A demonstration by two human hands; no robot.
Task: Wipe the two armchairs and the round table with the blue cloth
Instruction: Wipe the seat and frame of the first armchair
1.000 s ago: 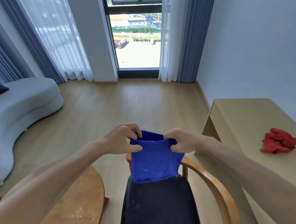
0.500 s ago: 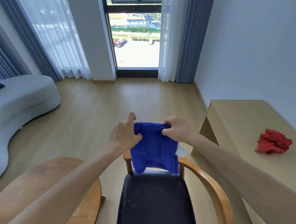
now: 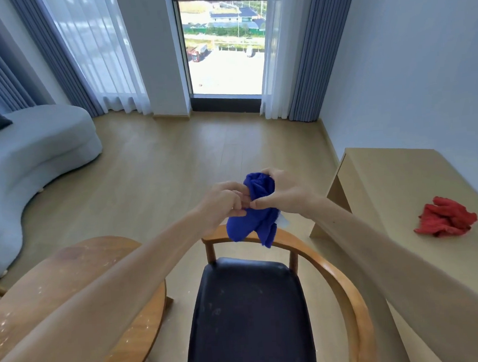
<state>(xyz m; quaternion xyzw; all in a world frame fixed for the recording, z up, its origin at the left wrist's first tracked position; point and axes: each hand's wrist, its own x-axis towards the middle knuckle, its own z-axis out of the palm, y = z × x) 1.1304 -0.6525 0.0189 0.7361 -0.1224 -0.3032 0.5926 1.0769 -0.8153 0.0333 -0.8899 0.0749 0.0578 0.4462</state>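
Armchair point(image 3: 250, 315) centre foreground; round table point(image 3: 124, 338) just left of it; desk point(image 3: 403, 197) to right, rag point(image 3: 445, 220) on it; sofa point(image 3: 27, 161) far left

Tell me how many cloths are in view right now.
2. The blue cloth is bunched between the left hand and right hand above the armchair. The red cloth lies on the desk.

One head-worn wide-angle view looks forward and down, close over the dark-cushioned wooden armchair point(image 3: 250, 315), toward the tall window point(image 3: 223, 40)
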